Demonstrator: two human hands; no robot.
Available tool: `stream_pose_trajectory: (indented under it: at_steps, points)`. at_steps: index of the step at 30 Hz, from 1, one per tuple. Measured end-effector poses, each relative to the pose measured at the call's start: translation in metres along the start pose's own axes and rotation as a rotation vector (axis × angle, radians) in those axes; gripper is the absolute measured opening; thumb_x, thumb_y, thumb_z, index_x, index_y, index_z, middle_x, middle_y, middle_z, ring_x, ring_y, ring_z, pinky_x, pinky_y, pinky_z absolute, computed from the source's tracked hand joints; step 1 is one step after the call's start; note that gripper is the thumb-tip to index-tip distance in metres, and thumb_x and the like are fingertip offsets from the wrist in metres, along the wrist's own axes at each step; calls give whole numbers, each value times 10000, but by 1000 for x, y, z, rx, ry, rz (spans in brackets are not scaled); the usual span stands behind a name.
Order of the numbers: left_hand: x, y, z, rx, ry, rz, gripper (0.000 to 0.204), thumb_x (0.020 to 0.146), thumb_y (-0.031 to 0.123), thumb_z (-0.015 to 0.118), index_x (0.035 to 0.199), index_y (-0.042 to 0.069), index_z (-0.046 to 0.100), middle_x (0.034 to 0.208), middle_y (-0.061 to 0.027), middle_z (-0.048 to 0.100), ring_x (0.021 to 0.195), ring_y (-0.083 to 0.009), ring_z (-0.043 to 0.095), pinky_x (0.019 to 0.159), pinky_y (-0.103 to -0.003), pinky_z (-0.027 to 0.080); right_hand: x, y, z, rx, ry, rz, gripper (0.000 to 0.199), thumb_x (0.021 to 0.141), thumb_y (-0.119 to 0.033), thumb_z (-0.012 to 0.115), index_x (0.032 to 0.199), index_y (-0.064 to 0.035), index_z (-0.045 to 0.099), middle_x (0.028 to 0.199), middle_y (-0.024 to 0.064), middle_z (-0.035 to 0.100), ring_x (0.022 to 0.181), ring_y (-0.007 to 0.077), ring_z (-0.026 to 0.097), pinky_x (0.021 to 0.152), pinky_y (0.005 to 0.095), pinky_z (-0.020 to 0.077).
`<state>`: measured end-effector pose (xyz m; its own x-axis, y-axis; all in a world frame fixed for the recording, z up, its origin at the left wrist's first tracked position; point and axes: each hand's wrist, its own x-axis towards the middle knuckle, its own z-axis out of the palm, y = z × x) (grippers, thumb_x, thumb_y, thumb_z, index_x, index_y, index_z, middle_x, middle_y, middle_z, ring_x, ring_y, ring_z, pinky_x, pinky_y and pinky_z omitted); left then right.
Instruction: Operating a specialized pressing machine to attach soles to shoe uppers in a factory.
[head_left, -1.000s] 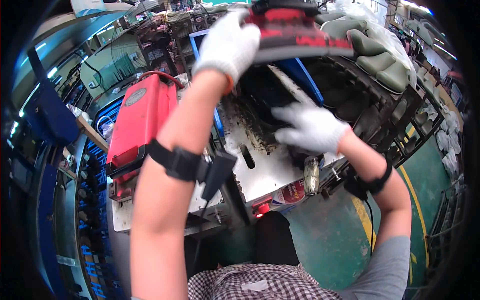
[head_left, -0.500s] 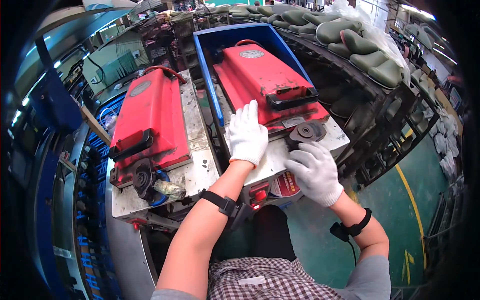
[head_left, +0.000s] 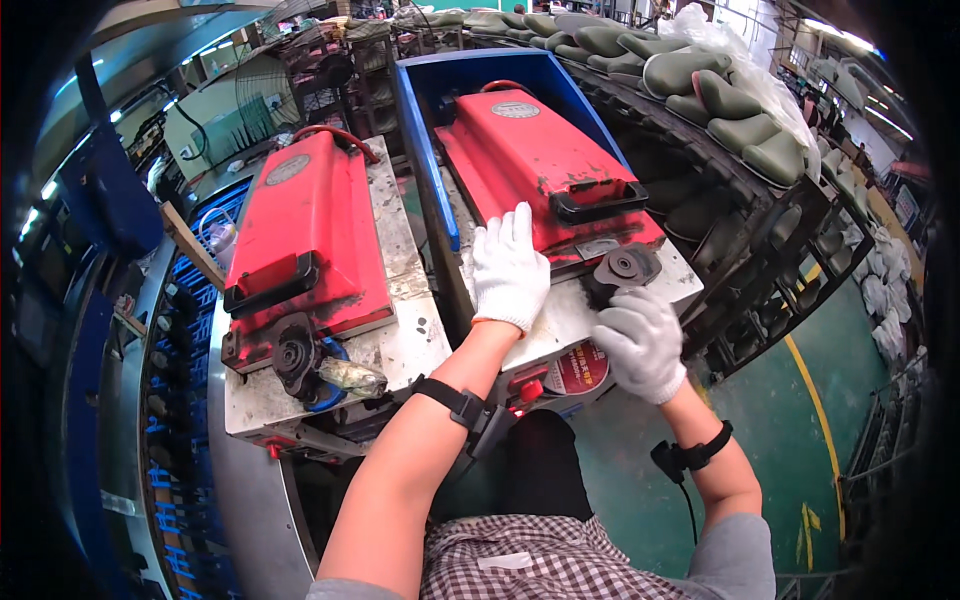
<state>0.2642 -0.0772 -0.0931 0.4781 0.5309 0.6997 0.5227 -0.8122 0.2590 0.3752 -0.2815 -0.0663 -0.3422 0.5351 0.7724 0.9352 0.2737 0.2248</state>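
My left hand [head_left: 510, 268], in a white knit glove, lies flat with fingers stretched along the front left edge of the right-hand red metal cover [head_left: 540, 150]. That cover sits lowered on a white machine base [head_left: 550, 312] and has a black handle [head_left: 600, 203] at its front. At the base's front right corner is a black round-topped latch [head_left: 624, 266]. My right hand [head_left: 642, 345], also gloved, is just below and in front of this latch with its fingers bent and close together. The fingertips are hidden, so what they hold, if anything, does not show.
To the left stands a second red cover [head_left: 308, 235] with its own black latch [head_left: 296, 355]. A blue bin-like housing [head_left: 425, 165] surrounds the right-hand machine. Olive-green shoes [head_left: 745, 125] line a rack at the right, beside the green floor [head_left: 740, 440]. A red switch [head_left: 530, 390] sits on the base front.
My right hand's fingers have drawn in closer together below the latch. My left hand stays flat by the cover. The whole view has shifted slightly.
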Motion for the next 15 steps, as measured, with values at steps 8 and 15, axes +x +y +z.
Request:
stream_pose_trajectory:
  at_steps: [8,15]
  points:
    - [4,7,2,-18,-4,27,674,848,165,623,1476,-52,509,1317,-225,657,1203,-382,587,1102,-507,429,-73,90,-22,-400,143,470,379,865,28,683,1233,-63,680,1205,137,695,1172,355,651,1065,493,481]
    - [-4,-8,1,94,-71,-64,710,918,265,582,1553,-15,432,1393,-218,609,1241,-387,569,1137,-561,378,66,73,21,-87,46,380,290,916,-152,723,1201,-97,713,1189,124,723,1161,342,657,1030,458,491]
